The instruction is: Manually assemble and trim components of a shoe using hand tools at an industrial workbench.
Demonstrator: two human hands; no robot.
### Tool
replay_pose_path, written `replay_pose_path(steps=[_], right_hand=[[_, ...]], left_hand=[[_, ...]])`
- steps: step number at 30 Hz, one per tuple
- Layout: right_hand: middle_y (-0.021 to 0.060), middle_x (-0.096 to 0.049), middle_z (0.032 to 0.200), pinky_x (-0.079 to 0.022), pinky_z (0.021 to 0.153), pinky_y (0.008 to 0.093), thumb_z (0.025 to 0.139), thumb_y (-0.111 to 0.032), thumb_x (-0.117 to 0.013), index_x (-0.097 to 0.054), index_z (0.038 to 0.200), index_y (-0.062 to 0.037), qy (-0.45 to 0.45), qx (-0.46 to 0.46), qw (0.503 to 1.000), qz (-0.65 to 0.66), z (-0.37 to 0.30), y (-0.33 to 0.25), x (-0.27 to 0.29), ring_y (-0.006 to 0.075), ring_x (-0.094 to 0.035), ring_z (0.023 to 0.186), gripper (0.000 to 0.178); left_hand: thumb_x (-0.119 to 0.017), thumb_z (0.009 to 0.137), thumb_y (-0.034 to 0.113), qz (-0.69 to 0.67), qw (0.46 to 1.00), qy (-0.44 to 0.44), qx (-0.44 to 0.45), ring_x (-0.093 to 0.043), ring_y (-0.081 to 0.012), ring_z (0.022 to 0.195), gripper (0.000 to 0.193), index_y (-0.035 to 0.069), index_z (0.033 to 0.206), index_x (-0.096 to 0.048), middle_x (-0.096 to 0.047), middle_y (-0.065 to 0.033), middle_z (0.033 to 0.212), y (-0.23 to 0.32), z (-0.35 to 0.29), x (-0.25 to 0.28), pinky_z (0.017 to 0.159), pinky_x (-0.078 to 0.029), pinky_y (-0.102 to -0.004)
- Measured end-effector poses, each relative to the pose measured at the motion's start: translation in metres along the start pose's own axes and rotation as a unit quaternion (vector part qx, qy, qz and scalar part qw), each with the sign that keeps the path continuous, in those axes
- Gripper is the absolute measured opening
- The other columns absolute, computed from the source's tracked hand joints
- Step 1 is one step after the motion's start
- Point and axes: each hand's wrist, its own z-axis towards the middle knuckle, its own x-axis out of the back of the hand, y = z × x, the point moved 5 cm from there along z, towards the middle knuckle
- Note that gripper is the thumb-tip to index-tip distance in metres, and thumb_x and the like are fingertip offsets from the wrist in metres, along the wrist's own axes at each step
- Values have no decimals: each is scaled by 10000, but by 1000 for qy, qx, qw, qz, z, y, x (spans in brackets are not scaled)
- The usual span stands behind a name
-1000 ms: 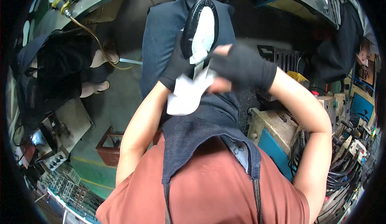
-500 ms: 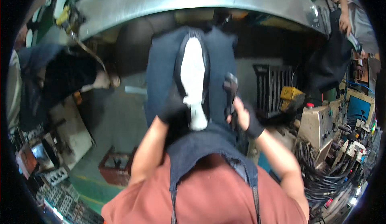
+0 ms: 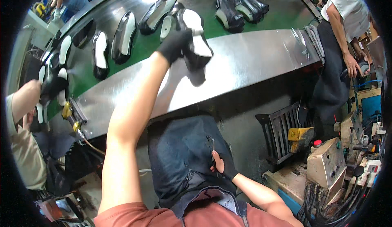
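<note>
My left hand (image 3: 177, 46), in a black fingerless glove, grips a black shoe (image 3: 196, 66) by its side. The shoe's white sole (image 3: 191, 19) faces up, above the steel ledge at the edge of the green conveyor belt. Over my apron-covered lap, my right hand (image 3: 223, 165), also gloved, is closed around a dark metal hand tool (image 3: 211, 146) with a curved jaw like that of pincers. Just beyond the held shoe, another black shoe (image 3: 166, 27) is partly hidden by it.
Several black shoes (image 3: 123, 39) lie along the belt (image 3: 196, 0), with more shoes (image 3: 228, 10) farther right. Co-workers stand left and right; the left one's gloved hand (image 3: 53, 89) is among shoes. At right are a slatted black rack (image 3: 281, 133), a yellow block (image 3: 301, 139) and a machine (image 3: 326, 161).
My left hand has carried the shoe from my lap up and forward over the steel ledge. My right hand keeps the tool low near my lap. The view has tilted toward the belt.
</note>
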Motion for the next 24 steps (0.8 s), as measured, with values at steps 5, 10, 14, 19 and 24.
replay_pose_path(steps=[5, 10, 14, 19, 24], right_hand=[[133, -618, 711, -501, 529, 332, 993, -450, -424, -537, 1150, 22, -7, 1, 1000, -11, 44, -5, 18, 186, -652, 552, 510], [127, -611, 674, -493, 516, 314, 1011, -409, -392, -562, 1119, 23, -7, 77, 995, 61, 38, -47, 12, 169, -635, 509, 477], [98, -594, 616, -479, 502, 302, 1006, -462, -365, -611, 969, 12, -30, 19, 999, 29, 55, -31, 12, 176, -628, 502, 536], [89, -588, 588, -473, 493, 293, 991, -516, -374, -596, 827, -13, -46, -56, 993, 94, 51, -29, 6, 174, -617, 492, 574], [93, -587, 590, -477, 476, 301, 987, -507, -399, -581, 824, 4, -12, -11, 997, 73, 45, -16, 5, 177, -615, 492, 566]], left_hand=[[-641, 836, 353, 494, 860, -57, -116, -625, -287, 1021, 343, 88, 1051, -659, -657, -179, 1039, -3, 64, -24, 846, -489, -377], [-746, 789, 215, 318, 857, 300, -273, -602, -275, 1018, 474, 10, 1176, -563, -627, -136, 1114, -17, 12, 55, 911, -465, -366], [-732, 820, 184, 55, 988, 134, -44, -609, -191, 986, 503, -3, 1249, -546, -629, -95, 1139, -38, 44, 78, 856, -486, -311], [-698, 856, 244, -177, 974, 111, 86, -625, -194, 943, 451, 1, 1214, -569, -648, -104, 1096, -85, 49, 128, 836, -486, -303], [-769, 701, 316, 493, 756, 391, -178, -599, -285, 1065, 594, 36, 1181, -562, -620, -211, 1118, -39, 36, 51, 919, -470, -391]])
